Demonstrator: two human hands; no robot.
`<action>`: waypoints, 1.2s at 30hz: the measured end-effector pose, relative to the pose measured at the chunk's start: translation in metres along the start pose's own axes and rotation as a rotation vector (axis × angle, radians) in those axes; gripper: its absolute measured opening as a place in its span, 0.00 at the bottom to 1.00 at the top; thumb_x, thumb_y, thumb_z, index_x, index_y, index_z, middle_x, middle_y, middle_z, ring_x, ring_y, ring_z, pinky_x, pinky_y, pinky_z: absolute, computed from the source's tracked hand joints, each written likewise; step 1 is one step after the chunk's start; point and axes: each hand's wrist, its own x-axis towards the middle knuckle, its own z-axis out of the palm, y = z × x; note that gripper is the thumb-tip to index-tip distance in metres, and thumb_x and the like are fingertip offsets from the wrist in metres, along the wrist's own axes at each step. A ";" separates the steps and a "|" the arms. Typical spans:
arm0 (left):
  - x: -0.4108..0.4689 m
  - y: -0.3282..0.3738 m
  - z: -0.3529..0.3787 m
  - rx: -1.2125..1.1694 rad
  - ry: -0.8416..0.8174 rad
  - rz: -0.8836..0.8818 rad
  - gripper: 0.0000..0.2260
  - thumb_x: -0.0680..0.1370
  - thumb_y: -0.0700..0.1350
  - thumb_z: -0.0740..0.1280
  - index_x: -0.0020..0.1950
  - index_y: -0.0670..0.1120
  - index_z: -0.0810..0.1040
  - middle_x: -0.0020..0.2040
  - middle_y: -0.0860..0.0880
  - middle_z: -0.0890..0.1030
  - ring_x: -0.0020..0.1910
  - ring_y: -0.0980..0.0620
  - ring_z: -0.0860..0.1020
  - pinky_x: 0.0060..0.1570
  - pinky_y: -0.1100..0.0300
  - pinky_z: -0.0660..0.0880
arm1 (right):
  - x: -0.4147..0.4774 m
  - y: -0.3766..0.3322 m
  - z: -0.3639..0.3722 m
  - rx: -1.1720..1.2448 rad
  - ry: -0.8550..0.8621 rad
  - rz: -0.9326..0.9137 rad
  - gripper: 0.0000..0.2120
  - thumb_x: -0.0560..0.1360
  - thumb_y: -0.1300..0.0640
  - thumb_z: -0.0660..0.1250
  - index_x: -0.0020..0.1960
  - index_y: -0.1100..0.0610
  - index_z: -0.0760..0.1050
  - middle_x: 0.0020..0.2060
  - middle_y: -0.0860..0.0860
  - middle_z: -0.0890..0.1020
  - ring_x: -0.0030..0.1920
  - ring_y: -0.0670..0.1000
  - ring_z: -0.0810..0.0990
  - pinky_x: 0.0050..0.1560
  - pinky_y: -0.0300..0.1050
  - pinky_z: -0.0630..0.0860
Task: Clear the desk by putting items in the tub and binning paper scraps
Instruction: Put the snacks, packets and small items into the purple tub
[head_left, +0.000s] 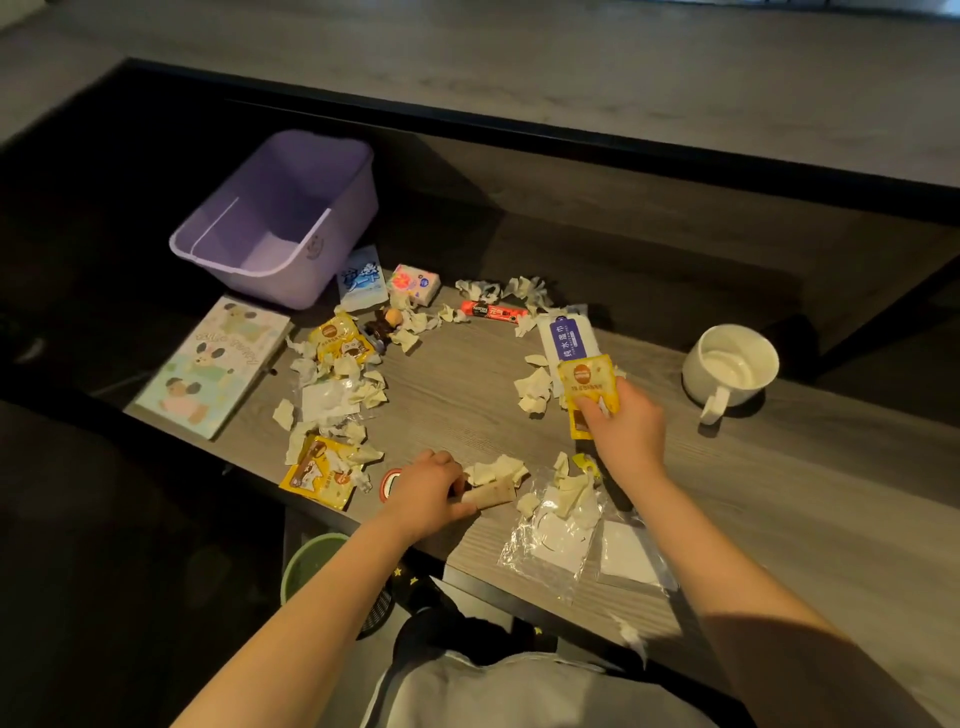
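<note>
The right hand (626, 426), at centre right of the frame, pinches a yellow snack packet (588, 391) in its grip, the packet lifted just over a white wet-wipe pack (565, 335). The left hand (428, 493), at lower centre, has its grip clenched around a small pale wrapped stick (493, 493) that lies on the bench (779, 467). Crumpled paper scraps (496, 468) lie scattered around both hands. The purple tub (283, 218) stands open at upper left, a picture notebook (213, 366) just below it. A white mug (730, 366) sits at right, and a green bin (309, 564) shows under the bench edge.
</note>
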 end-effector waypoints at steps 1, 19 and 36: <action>0.001 0.000 -0.002 0.000 0.013 -0.003 0.14 0.73 0.54 0.68 0.50 0.44 0.76 0.51 0.47 0.77 0.53 0.49 0.72 0.44 0.59 0.66 | 0.000 -0.003 0.000 0.016 -0.018 -0.009 0.10 0.75 0.52 0.68 0.52 0.57 0.78 0.45 0.50 0.82 0.44 0.50 0.77 0.41 0.42 0.70; -0.007 -0.040 -0.087 -0.473 0.434 -0.175 0.04 0.77 0.46 0.65 0.48 0.47 0.75 0.40 0.51 0.75 0.39 0.54 0.73 0.35 0.64 0.66 | 0.005 -0.093 0.029 0.132 -0.266 -0.150 0.06 0.78 0.55 0.63 0.52 0.55 0.76 0.43 0.50 0.82 0.45 0.51 0.80 0.44 0.45 0.75; 0.024 -0.230 -0.188 -0.718 0.729 -0.276 0.06 0.74 0.48 0.68 0.41 0.46 0.77 0.35 0.50 0.77 0.34 0.53 0.74 0.35 0.60 0.69 | 0.045 -0.260 0.150 0.218 -0.283 -0.235 0.11 0.77 0.53 0.65 0.56 0.56 0.78 0.48 0.52 0.83 0.49 0.51 0.80 0.51 0.51 0.77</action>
